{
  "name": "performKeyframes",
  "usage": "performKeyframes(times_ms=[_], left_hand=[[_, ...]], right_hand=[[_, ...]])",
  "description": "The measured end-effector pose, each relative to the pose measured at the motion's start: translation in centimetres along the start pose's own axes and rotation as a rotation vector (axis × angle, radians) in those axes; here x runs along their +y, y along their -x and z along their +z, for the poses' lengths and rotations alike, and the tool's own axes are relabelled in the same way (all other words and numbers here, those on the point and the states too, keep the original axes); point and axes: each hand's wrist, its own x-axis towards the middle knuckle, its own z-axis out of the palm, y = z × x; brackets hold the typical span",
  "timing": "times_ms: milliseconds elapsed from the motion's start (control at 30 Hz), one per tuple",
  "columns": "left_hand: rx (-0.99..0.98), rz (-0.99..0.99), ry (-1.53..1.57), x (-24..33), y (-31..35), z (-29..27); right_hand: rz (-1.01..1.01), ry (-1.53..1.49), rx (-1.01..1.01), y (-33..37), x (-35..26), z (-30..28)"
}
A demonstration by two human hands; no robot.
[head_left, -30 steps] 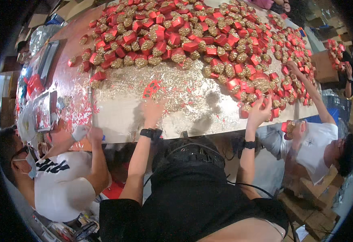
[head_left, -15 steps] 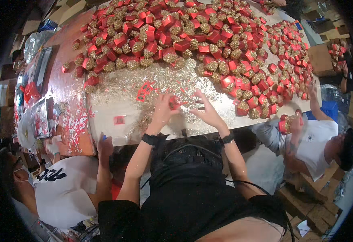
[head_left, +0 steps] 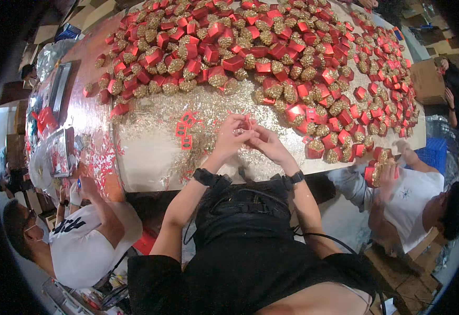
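My left hand (head_left: 230,137) and my right hand (head_left: 271,147) meet over the table close to its near edge. The fingers of both are closed around a small red tag (head_left: 248,122), most of which they cover. A little to the left, several red tags with dark patches (head_left: 186,142) lie in a short, partly overlapping row. Gold glitter flakes are scattered about them. Beyond my hands spreads a big heap of gold-glittered, pinecone-like ornaments with red faceted bases (head_left: 233,63).
The pale tabletop (head_left: 140,142) borders a reddish board on the left, with red and white scraps. A person in a white shirt (head_left: 90,236) works at left; another (head_left: 413,194) at right holds ornaments. A blue crate (head_left: 432,152) and a cardboard box (head_left: 422,81) stand at right.
My hands came together; my right fingers closed from spread. A lone tag at the near left no longer shows there. The left co-worker's arm drew back from the table edge.
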Motion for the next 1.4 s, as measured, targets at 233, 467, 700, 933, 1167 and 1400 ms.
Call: performKeyframes(times_ms=[233, 467, 700, 933, 1167, 1400], left_hand=[[0.051, -0.284, 0.155, 0.5, -2.9, 0.6], [-0.101, -0.310, 0.100, -0.4, -5.5, -0.1], [0.825, -0.375, -0.228, -7.4, -17.5, -10.7], [0.468, -0.292, -0.033, -7.4, -18.4, -13.2], [0.477, -0.161, 0.601, -3.4, -7.9, -8.5], [0.536, 0.344, -0.411, 1.0, 0.7, -3.5]], right_hand=[[-0.032, -0.432, -0.042, -0.9, 1.0, -1.4], [-0.036, -0.514, 0.043, -1.8, 3.6, -2.2], [-0.014, -0.703, 0.256, 1.1, 3.6, -0.9], [-0.206, -0.663, 0.487, 2.8, 2.3, 0.1], [-0.308, -0.686, 0.516, 0.9, 0.3, 2.4], [-0.377, -0.315, 0.525, -1.5, -0.7, 6.5]])
